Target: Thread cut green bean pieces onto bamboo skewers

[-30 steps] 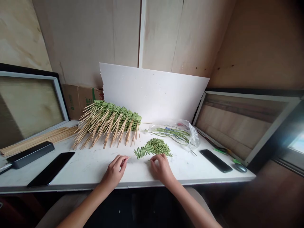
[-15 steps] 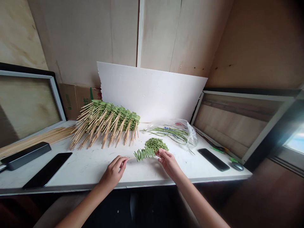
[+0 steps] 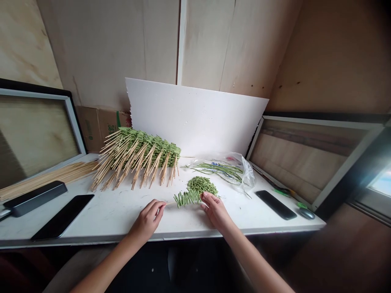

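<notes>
My left hand (image 3: 150,217) is closed in a pinch on the bare end of a thin bamboo skewer (image 3: 171,203). Cut green bean pieces (image 3: 187,198) are threaded crosswise in a row along it, held above the white table. At the other end, my right hand (image 3: 216,208) has thumb and fingers pinched around the skewer's tip; whether a loose bean piece is between them is hidden. Just behind the right fingers lies a pile of cut green bean pieces (image 3: 202,183).
Filled bean skewers (image 3: 143,148) are stacked at the back left. Bare skewers (image 3: 70,175), a black box (image 3: 38,197) and a phone (image 3: 62,217) lie left. A plastic bag with long beans (image 3: 220,171), another phone (image 3: 276,204) and a mouse (image 3: 306,213) are right.
Both hands and the skewer between them stay almost in place, with a very slight shift to the right that the whole view shares.
</notes>
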`<state>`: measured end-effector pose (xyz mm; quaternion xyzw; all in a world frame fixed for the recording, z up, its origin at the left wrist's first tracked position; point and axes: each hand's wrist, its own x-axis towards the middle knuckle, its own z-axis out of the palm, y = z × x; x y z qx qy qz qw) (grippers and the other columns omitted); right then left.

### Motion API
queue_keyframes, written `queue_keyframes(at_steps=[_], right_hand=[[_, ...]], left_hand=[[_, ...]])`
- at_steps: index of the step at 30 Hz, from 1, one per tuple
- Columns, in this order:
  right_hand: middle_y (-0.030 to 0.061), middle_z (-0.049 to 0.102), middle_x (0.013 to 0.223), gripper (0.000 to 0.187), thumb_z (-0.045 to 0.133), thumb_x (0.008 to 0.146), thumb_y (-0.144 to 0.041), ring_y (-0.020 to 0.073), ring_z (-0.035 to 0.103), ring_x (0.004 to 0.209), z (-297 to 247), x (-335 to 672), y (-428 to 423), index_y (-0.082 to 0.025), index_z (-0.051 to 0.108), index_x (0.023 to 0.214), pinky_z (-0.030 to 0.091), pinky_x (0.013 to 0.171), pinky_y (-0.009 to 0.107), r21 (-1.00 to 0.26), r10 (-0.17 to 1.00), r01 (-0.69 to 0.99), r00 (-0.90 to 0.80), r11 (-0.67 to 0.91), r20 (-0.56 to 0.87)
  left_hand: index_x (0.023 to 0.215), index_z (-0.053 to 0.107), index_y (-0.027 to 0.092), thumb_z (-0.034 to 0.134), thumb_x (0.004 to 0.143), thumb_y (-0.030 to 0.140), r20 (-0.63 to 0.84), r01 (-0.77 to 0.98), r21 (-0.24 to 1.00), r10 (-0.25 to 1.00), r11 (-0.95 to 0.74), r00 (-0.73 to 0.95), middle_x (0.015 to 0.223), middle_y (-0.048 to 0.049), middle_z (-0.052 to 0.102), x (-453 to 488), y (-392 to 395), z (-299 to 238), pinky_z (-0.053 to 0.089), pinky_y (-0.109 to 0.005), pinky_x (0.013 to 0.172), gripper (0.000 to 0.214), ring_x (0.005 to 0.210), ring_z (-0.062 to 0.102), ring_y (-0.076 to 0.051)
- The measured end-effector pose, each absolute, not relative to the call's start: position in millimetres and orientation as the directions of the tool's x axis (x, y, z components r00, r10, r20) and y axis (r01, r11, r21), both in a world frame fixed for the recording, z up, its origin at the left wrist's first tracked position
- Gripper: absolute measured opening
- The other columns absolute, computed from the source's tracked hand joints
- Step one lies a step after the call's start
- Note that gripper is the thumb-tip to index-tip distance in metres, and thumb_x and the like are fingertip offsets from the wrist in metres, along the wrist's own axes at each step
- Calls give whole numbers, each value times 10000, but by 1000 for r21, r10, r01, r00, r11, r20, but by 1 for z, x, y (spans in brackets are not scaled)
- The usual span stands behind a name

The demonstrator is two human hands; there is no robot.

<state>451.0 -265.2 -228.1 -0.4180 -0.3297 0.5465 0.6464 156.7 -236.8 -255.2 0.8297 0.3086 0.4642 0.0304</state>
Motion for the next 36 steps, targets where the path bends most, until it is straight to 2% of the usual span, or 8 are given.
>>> queue_keyframes(at_steps=[10, 17, 21, 25, 28, 31, 36], right_hand=[[80, 800, 1102, 320, 889, 712, -512, 325, 660, 1208, -240, 446, -261, -268, 841, 912, 529, 802, 341, -954, 941, -267, 336, 138, 43], [91, 790, 1156, 337, 894, 691, -509, 317, 657, 1190, -241, 442, -261, -245, 840, 893, 530, 789, 323, -950, 936, -272, 348, 150, 48], [101, 791, 1109, 387, 888, 694, -531, 293, 678, 1070, -246, 439, -261, -219, 838, 917, 534, 811, 340, -958, 920, -215, 381, 188, 95], [76, 790, 999, 384, 890, 708, -523, 230, 667, 887, -245, 435, -264, -217, 839, 933, 524, 837, 344, -960, 913, -201, 394, 195, 103], [59, 776, 956, 373, 882, 723, -525, 202, 640, 831, -240, 435, -268, -215, 835, 926, 518, 822, 330, -962, 913, -185, 391, 203, 117], [63, 763, 966, 375, 868, 740, -532, 208, 635, 860, -234, 439, -269, -207, 828, 920, 518, 804, 320, -965, 913, -161, 385, 208, 133], [94, 766, 1033, 416, 830, 768, -568, 260, 658, 968, -225, 453, -267, -195, 823, 952, 538, 803, 339, -972, 902, -102, 403, 213, 155]], left_hand=[[1148, 628, 198, 489, 1057, 134, 778, 477, 289, 494, -830, 387, 977, -75, 678, 158, -240, -250, 542, -301, 835, 177, 905, 687, -191], [1164, 632, 189, 497, 1050, 115, 794, 466, 260, 462, -846, 396, 992, -73, 687, 157, -240, -251, 551, -300, 861, 192, 937, 694, -187], [1188, 623, 189, 502, 1049, 104, 796, 461, 254, 454, -850, 400, 1013, -79, 689, 156, -239, -254, 554, -303, 870, 204, 959, 695, -192], [1194, 630, 191, 500, 1051, 111, 796, 461, 245, 448, -853, 407, 1010, -81, 698, 156, -240, -255, 562, -304, 869, 210, 958, 705, -198], [1208, 630, 186, 502, 1049, 101, 793, 450, 232, 436, -862, 426, 1023, -82, 704, 157, -241, -254, 564, -302, 878, 220, 968, 709, -196], [1221, 629, 186, 511, 1052, 113, 784, 432, 237, 433, -870, 444, 1041, -84, 712, 158, -240, -253, 571, -303, 888, 219, 980, 712, -196], [1163, 654, 200, 492, 1071, 162, 714, 475, 268, 503, -838, 486, 1008, -73, 720, 156, -237, -252, 586, -305, 843, 191, 928, 725, -193]])
